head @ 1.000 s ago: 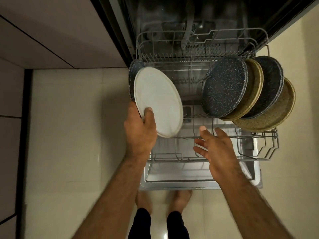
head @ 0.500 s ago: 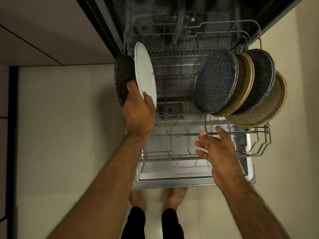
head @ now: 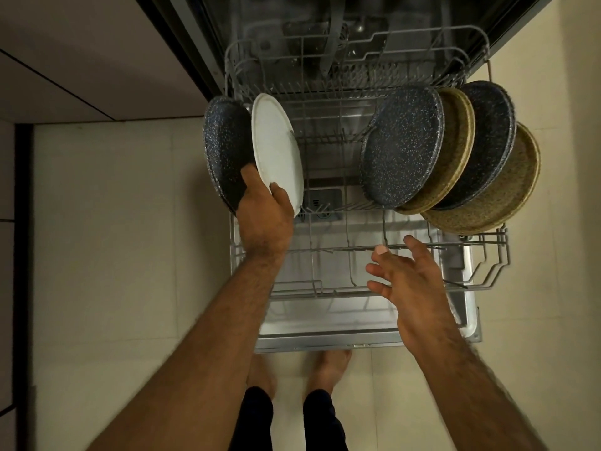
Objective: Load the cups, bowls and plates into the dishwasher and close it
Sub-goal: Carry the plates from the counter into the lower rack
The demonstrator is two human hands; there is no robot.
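Left hand point(head: 265, 216) grips the round white plate point(head: 276, 148) on edge in the grey wire dishwasher rack point(head: 487, 252) — right hand point(head: 408, 281) hovers alongside, fingers spread, holding nothing.

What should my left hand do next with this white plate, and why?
Probably let the left hand release the white plate: it stands on edge in the rack beside the dark speckled plate, seemingly seated between tines.

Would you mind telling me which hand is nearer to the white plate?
Left. The left hand grips the white plate at its lower edge; the right hand hovers open, apart to its right, over the dishwasher rack.
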